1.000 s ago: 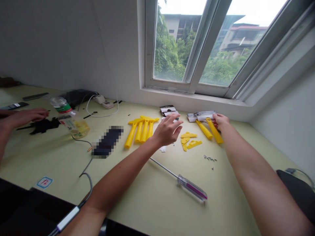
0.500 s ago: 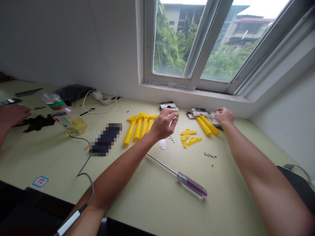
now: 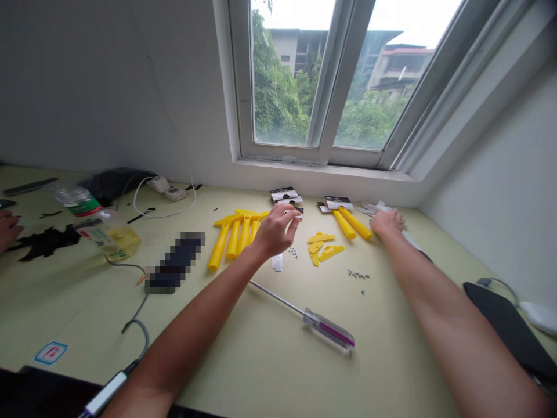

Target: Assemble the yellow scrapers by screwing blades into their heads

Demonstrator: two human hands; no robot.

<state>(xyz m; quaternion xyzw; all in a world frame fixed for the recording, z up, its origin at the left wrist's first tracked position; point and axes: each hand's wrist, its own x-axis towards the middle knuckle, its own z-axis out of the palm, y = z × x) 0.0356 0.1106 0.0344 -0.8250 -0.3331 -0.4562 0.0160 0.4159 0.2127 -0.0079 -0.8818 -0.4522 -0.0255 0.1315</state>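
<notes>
My left hand (image 3: 275, 230) hovers over the table with its fingers curled towards the thumb, beside header cards (image 3: 284, 194). Whatever it may pinch is hidden. My right hand (image 3: 387, 223) closes on a crumpled clear plastic bag (image 3: 378, 206) at the back right. Between the hands lie two yellow handles (image 3: 353, 223), flat yellow plates (image 3: 321, 238) and small screws (image 3: 357, 274). Left of my left hand, several yellow T-shaped handles (image 3: 235, 235) lie in a row. Small nuts (image 3: 293, 252) and white slips (image 3: 277, 263) rest below it. A screwdriver (image 3: 328, 330) lies in front.
A bottle with yellow liquid (image 3: 117, 239), a blurred dark phone-like object (image 3: 176, 264) and a cable stand left. Another person's hand (image 3: 7, 229) shows at the left edge. A dark flat device (image 3: 509, 325) lies right. Behind the table rises a window (image 3: 322, 154).
The view has turned to the right and tilted up slightly. My right hand has lowered onto the plastic bag. My left hand keeps its curled shape near the header cards.
</notes>
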